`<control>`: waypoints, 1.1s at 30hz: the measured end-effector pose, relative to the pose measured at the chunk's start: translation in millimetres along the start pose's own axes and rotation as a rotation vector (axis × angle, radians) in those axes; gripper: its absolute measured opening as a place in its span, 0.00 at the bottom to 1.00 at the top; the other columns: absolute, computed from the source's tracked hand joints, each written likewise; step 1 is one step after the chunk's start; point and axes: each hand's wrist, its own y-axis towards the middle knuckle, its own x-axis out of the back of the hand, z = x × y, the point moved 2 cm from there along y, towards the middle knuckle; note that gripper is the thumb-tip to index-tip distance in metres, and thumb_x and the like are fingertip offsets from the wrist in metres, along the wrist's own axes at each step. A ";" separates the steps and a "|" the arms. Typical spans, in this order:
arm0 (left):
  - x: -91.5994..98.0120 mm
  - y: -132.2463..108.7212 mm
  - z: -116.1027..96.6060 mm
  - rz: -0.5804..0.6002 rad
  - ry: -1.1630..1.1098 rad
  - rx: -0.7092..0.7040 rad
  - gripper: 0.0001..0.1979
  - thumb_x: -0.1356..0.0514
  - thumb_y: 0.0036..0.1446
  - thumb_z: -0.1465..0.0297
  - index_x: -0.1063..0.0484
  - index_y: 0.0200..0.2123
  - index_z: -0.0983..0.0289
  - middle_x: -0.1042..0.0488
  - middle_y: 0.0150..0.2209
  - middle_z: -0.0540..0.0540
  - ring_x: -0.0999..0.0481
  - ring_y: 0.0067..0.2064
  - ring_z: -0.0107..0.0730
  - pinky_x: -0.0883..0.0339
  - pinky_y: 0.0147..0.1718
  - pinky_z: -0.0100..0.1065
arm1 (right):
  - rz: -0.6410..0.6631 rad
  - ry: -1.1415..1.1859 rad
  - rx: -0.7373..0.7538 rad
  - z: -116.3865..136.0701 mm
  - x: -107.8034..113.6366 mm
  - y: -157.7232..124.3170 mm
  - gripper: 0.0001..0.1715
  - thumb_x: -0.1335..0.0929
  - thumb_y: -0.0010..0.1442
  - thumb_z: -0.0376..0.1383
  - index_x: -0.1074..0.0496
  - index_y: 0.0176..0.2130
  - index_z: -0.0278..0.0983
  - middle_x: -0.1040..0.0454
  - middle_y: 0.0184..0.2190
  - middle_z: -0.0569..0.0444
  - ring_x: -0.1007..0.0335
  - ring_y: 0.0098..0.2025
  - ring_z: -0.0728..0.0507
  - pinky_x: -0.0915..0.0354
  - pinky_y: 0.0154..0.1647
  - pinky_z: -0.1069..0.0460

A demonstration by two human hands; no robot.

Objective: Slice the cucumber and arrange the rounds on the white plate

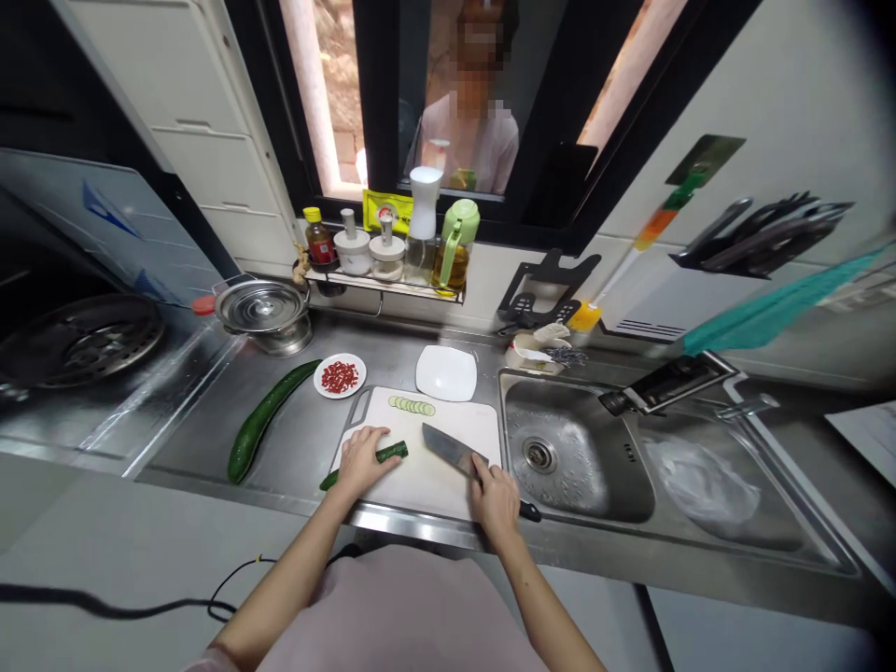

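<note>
My left hand [362,459] is wrapped over a dark green cucumber [392,452] lying on the white cutting board [434,476]. Both ends of the cucumber stick out from under the fingers. My right hand [494,495] grips the black handle of a kitchen knife [448,449]. The blade points up and to the left, a little to the right of the cucumber's end; whether it touches the board I cannot tell. Toward the back of the board lies an overlapping row of pale cucumber slices [412,405].
Left of the board are a second, larger cucumber [262,422] and a white plate of chopped red pieces [340,376]. Behind it sits a white square dish [446,372]. The steel sink [581,467] borders the board's right side. Bottles, including an oil bottle [456,252], line the rack.
</note>
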 end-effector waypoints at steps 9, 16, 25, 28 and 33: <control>3.9 -15.0 24.9 0.153 0.053 -0.028 0.26 0.37 0.48 0.71 0.33 0.52 0.54 0.30 0.50 0.54 0.33 0.54 0.42 0.43 0.53 0.38 | -0.022 0.026 0.003 6.1 -2.1 9.8 0.25 0.37 0.62 0.34 0.31 0.58 0.43 0.29 0.32 0.52 0.35 0.39 0.44 0.47 0.41 0.51; 0.8 -6.7 41.2 0.056 -0.142 -0.037 0.19 0.39 0.48 0.74 0.28 0.46 0.58 0.27 0.46 0.54 0.29 0.49 0.38 0.37 0.49 0.35 | -0.037 0.034 -0.003 7.1 -2.1 7.6 0.24 0.37 0.62 0.35 0.30 0.57 0.42 0.29 0.32 0.52 0.35 0.39 0.44 0.47 0.41 0.52; 19.9 50.5 62.3 -0.160 -0.138 0.233 0.22 0.36 0.48 0.70 0.28 0.49 0.60 0.25 0.46 0.57 0.26 0.47 0.40 0.36 0.47 0.35 | -0.052 0.037 -0.005 4.7 -7.3 2.5 0.23 0.38 0.63 0.35 0.30 0.57 0.41 0.29 0.31 0.51 0.35 0.38 0.44 0.47 0.40 0.52; 23.1 67.7 60.0 -0.186 -0.114 0.293 0.21 0.37 0.49 0.68 0.29 0.49 0.59 0.25 0.46 0.57 0.26 0.46 0.41 0.36 0.45 0.35 | -0.052 0.035 0.001 7.0 -5.3 2.2 0.23 0.38 0.63 0.35 0.30 0.57 0.41 0.29 0.31 0.51 0.35 0.38 0.44 0.47 0.40 0.52; 24.1 85.3 57.4 -0.199 -0.084 0.367 0.21 0.37 0.49 0.66 0.30 0.48 0.58 0.25 0.47 0.57 0.26 0.47 0.41 0.36 0.43 0.33 | -0.042 0.029 -0.018 8.5 -1.8 1.4 0.24 0.38 0.63 0.35 0.30 0.57 0.41 0.29 0.32 0.51 0.35 0.39 0.43 0.46 0.40 0.52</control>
